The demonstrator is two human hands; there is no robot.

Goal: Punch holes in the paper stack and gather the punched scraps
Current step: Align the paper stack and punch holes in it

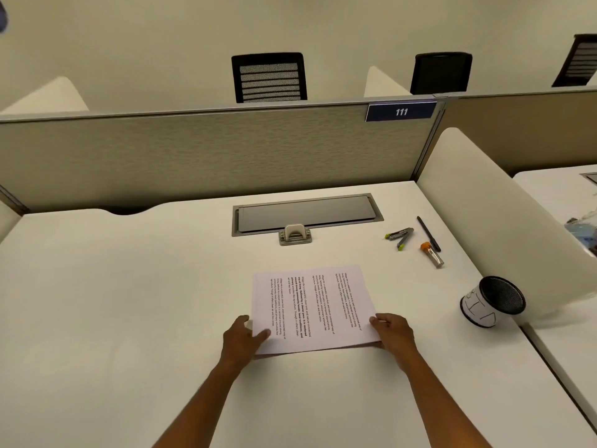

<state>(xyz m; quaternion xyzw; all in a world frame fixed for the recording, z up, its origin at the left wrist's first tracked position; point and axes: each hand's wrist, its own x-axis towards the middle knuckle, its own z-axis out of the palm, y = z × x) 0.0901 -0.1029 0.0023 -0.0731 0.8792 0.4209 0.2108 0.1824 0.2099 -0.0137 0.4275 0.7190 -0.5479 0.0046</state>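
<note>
While the paper stack [311,307] lies flat on the white desk [129,302], the left hand [244,337] pinches its near left corner, thumb on top. Right hand [392,331] grips the near right corner likewise. Stack judged light, floppy, sheets prone to sliding apart; best held at both edges, kept squared. Hole punch [295,234] sits well beyond its far edge.

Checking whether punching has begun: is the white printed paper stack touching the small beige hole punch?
Apart. The head view shows a strip of bare desk between the far edge of the white printed paper stack and the small beige hole punch.
</note>
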